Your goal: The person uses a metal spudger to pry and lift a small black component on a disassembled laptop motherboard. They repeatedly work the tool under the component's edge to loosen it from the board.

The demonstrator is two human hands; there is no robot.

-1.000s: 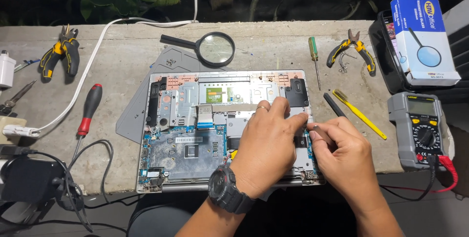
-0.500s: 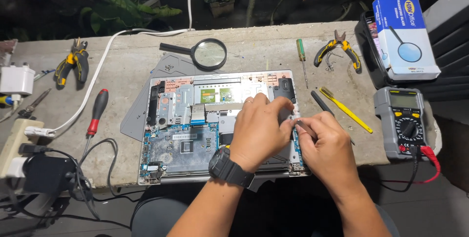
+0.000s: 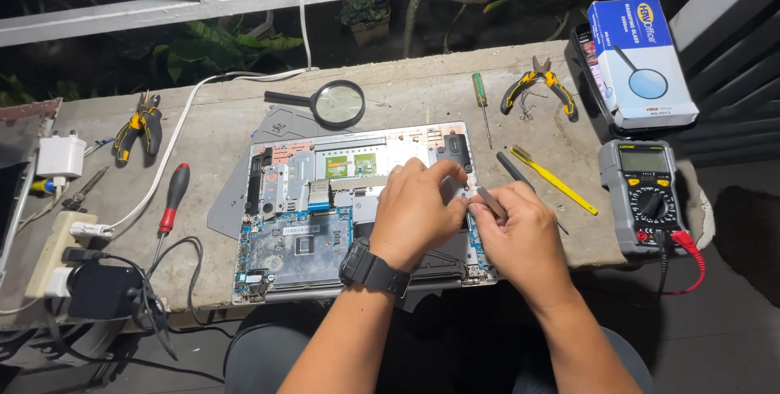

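An opened laptop (image 3: pixel 325 215) lies bottom-up at the middle of the concrete bench (image 3: pixel 406 93), its circuit boards bare. Both hands work over its right half. The left hand (image 3: pixel 418 211), with a black wristwatch (image 3: pixel 374 268), rests fingers down on the boards; whether its grip holds anything cannot be told. The right hand (image 3: pixel 524 235) pinches a slim grey tool (image 3: pixel 490 201), tip towards the left fingers.

At the far right corner a blue and white box (image 3: pixel 642 61) showing a magnifying glass leans on a black case (image 3: pixel 587 69); the case's contents are hidden. Below it lies a grey multimeter (image 3: pixel 642 195) with a red lead. A magnifying glass (image 3: pixel 329 103) lies just behind the laptop, yellow-handled pliers (image 3: pixel 540 85) to the right.
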